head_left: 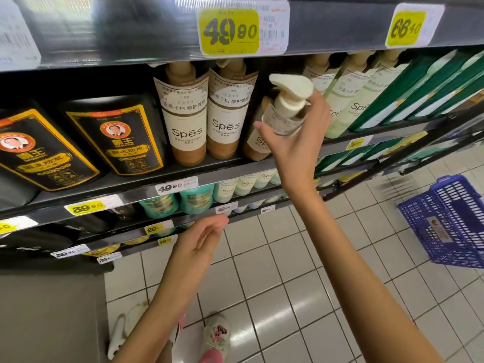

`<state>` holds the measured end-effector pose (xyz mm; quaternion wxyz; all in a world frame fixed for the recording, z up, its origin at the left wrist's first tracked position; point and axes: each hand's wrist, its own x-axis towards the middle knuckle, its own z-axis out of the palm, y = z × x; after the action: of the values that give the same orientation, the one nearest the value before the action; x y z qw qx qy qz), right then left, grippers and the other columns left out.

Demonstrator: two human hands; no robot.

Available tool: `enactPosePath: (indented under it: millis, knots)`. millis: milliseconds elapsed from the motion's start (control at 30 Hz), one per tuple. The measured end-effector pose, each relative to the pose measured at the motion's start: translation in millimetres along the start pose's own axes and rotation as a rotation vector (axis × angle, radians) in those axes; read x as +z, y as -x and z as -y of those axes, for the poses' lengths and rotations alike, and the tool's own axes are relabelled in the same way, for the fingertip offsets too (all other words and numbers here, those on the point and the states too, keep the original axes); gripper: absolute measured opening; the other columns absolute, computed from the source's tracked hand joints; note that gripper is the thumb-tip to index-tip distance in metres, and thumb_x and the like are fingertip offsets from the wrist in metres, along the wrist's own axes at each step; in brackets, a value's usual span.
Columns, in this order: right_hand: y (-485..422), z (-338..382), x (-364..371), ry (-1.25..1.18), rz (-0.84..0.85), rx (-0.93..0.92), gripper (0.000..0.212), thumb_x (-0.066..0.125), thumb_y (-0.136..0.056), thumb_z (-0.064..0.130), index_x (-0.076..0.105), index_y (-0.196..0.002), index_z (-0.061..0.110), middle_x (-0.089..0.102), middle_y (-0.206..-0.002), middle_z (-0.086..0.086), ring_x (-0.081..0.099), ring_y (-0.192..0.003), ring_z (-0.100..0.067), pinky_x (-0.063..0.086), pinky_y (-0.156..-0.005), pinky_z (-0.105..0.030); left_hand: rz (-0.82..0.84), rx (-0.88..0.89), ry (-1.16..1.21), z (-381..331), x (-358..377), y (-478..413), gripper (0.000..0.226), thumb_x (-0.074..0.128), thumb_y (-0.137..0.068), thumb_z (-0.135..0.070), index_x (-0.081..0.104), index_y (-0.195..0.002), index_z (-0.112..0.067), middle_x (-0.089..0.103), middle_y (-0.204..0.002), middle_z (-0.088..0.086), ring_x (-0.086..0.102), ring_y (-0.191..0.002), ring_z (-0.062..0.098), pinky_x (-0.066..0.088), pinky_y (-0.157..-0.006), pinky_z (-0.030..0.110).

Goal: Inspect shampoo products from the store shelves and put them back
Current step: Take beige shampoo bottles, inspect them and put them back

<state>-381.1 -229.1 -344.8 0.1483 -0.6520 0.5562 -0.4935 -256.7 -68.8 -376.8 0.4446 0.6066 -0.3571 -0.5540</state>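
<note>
- The right hand [296, 137] grips a pump bottle [284, 120] of shampoo, with fingers curled round its far side and the thumb across the pale label near its neck.
- The bottle is tilted, its cream pump head up and toward the camera. It is held above the front of the grey shelf [235, 172], just under the next board up.
- The palm hides the base of the bottle, so I cannot tell whether it touches the shelf or hangs a little above it.
- The left hand [201, 239] holds nothing. Its fingers are relaxed and nearly straight, and it floats below the shelf, in front of the lower racks.
- On the shelf, left of the held bottle, two brown bottles [187, 119] marked "Spēs" stand upright side by side.
- A third brown bottle [255, 144] stands on the shelf just behind the right hand, partly covered by it.
- Farther left on the same shelf sit two black bottles [115, 137] with yellow-edged labels.
- At the right end of the shelf are pale green bottles [343, 106], then a row of green boxes [419, 87].
- A white price tag [175, 186] reading 49.90 sits on the shelf's front edge, and a yellow tag [229, 31] with the same figure hangs on the board above it.
- Below the shelf and well to the right, a blue basket [450, 221] stands on the white tiled floor [288, 284].
- A shoe [216, 334] with pink trim shows on the floor, far below the shelf.
</note>
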Motion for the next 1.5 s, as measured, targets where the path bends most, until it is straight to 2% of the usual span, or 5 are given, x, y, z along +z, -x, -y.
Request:
enactPosePath:
  millis: [167,400,567,800,1500]
  knots:
    - [19,1,-10,-0.305,-0.101,0.293,0.082,0.084,-0.067,0.016,0.037,-0.134,0.013,0.043,-0.130,0.010,0.042,-0.120,0.005,0.034,-0.102,-0.011,-0.005,0.010,-0.015,-9,1,18,0.022,0.049,-0.094,-0.014,0.065,-0.106,-0.020,0.065,-0.110,-0.015,0.056,-0.102,-0.013,0.037,-0.077,-0.004]
    - [62,33,-67,-0.464,0.045,0.547,0.047,0.080,-0.072,0.010,0.058,-0.114,0.009,0.068,-0.106,-0.001,0.066,-0.097,-0.007,0.054,-0.082,-0.022,-0.035,0.015,-0.103,-34,13,60,0.030,0.050,-0.093,-0.010,0.057,-0.121,-0.018,0.057,-0.125,-0.007,0.050,-0.114,-0.010,0.038,-0.085,0.002]
    - [86,79,-108,-0.504,0.166,0.673,0.029,0.076,-0.078,0.018,0.062,-0.104,0.014,0.072,-0.097,-0.001,0.070,-0.088,-0.012,0.057,-0.077,-0.026,-0.018,-0.039,-0.318,-52,31,96,0.079,0.062,-0.075,-0.050,0.028,-0.142,-0.028,0.031,-0.147,-0.006,0.029,-0.135,0.009,0.028,-0.108,0.028]
    - [85,132,-154,-0.619,0.283,0.720,0.011,0.074,-0.081,0.019,0.067,-0.089,0.020,0.073,-0.090,-0.004,0.070,-0.083,-0.017,0.058,-0.075,-0.033,0.008,0.060,-0.241,-70,57,137,0.056,0.082,-0.065,-0.030,0.044,-0.102,-0.049,0.059,-0.100,-0.026,0.055,-0.093,-0.013,0.045,-0.069,0.008]
    - [108,125,-196,-1.163,0.673,0.912,0.050,0.053,-0.085,0.030,0.054,-0.128,0.005,0.057,-0.127,-0.023,0.054,-0.117,-0.035,0.040,-0.106,-0.049,0.441,-0.207,0.346,-110,44,172,0.098,0.086,-0.028,-0.060,0.060,-0.112,-0.017,0.070,-0.106,0.009,0.067,-0.096,0.020,0.057,-0.073,0.029]
